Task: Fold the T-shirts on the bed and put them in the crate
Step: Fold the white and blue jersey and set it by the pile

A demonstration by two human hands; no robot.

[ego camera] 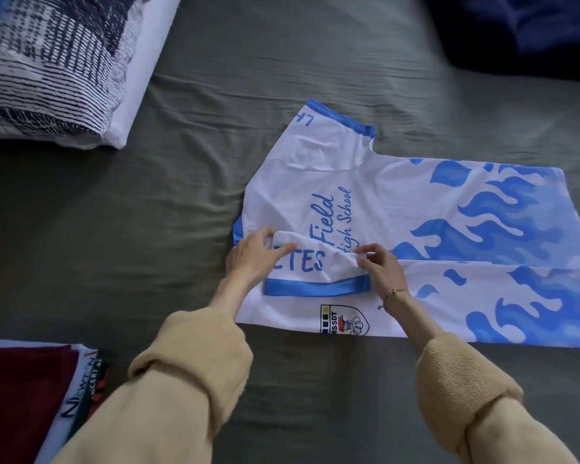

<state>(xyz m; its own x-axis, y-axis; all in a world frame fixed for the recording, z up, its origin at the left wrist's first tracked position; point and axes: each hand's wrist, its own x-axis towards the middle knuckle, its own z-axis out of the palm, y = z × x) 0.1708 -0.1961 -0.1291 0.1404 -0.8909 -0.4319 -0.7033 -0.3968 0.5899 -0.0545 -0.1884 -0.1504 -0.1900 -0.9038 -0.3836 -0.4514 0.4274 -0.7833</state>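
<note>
Mid-fold: both hands, left (255, 254) and right (380, 266), are pinching the sleeve (315, 269) over the shirt (416, 209), centre frame on the bed (148, 229). Folded stack (31, 396) lower left; crate unseen.

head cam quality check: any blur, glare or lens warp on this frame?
Head view: soft, even light, no glare; faint shadows under the left hand and right hand. The white T-shirt with blue flame print reads sharp at centre, lettering legible. The striped navy-and-white pillow is smeared toward the top-left corner. Wide-angle warp bends the beige sleeves at the bottom edge.
</note>
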